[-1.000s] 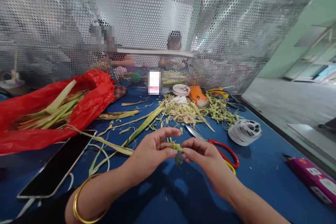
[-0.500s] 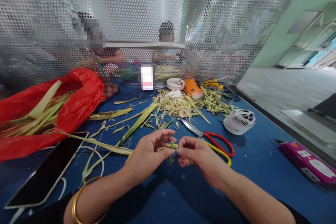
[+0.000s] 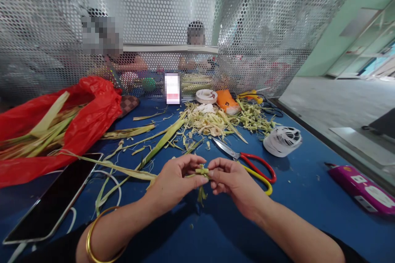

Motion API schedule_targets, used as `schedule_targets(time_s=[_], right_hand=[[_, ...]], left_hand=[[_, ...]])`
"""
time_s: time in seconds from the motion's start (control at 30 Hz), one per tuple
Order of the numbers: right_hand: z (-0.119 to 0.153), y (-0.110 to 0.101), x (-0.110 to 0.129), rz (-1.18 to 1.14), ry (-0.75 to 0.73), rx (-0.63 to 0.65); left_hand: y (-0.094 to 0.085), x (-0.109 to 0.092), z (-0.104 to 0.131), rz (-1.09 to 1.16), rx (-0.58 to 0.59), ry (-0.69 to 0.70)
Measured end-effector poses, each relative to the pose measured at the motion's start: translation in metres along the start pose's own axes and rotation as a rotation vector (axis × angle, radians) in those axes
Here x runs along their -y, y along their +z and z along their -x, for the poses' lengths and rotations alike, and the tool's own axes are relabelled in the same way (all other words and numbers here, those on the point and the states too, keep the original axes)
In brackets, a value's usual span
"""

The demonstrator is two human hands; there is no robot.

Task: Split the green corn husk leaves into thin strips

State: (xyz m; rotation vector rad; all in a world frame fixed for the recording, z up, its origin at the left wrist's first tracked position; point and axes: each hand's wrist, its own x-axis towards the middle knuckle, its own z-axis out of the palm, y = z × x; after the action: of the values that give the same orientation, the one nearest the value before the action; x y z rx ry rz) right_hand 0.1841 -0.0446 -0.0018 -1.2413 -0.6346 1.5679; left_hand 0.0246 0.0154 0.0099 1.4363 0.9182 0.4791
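Between the fingertips of both hands is a small piece of folded green leaf strip, knotted into a little cross shape, with a loose end hanging below. My left hand pinches it from the left, thumb in front. On its right side, my right hand grips it between thumb and forefinger, the other fingers curled. Scissors with one red and one yellow handle lie just beyond my right hand. Long dried husk strips spread out to the left of my left hand.
Behind lie husk scraps, green knotted pieces, a tape roll and an orange packet. A white strip coil and purple device are right; a red bag and dark tablet left. Perforated metal mesh stands behind.
The leaf piece has turned slightly between my fingers, and its hanging end shows more clearly below. Both hands stay in nearly the same place. The camera view has shifted a little.
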Motion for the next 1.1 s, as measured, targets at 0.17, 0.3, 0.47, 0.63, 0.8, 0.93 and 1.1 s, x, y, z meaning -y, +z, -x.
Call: schedule_targets(time_s=[0.17,0.3,0.47,0.63,0.8,0.93,1.1], right_hand=[[-0.0001,0.0005,0.0027,0.146,-0.135,-0.025],[0.0000,0.0025,0.0034,0.183,-0.166,-0.041],[-0.0014,0.0022,0.0013,0.223,-0.219,-0.068],[-0.0001,-0.0006,0.0047,0.299,-0.290,-0.014],[-0.0002,-0.0009,0.0051,0.433,-0.306,-0.078],[-0.0003,0.0022,0.0013,0.415,-0.288,-0.122],[0.0012,0.0055,0.0004,0.330,-0.290,-0.135]], left_hand=[[0.0010,-0.0013,0.0005,0.074,0.005,-0.048],[0.0022,-0.0029,0.0014,0.201,-0.015,-0.105],[0.0030,-0.0032,0.0010,0.203,-0.072,-0.095],[0.0016,-0.0046,0.0005,0.177,-0.087,-0.101],[0.0020,-0.0001,0.0007,0.177,-0.093,-0.096],[0.0046,0.0043,0.0003,0.222,-0.104,-0.105],[0.0058,0.0040,0.0007,0.275,-0.088,-0.113]])
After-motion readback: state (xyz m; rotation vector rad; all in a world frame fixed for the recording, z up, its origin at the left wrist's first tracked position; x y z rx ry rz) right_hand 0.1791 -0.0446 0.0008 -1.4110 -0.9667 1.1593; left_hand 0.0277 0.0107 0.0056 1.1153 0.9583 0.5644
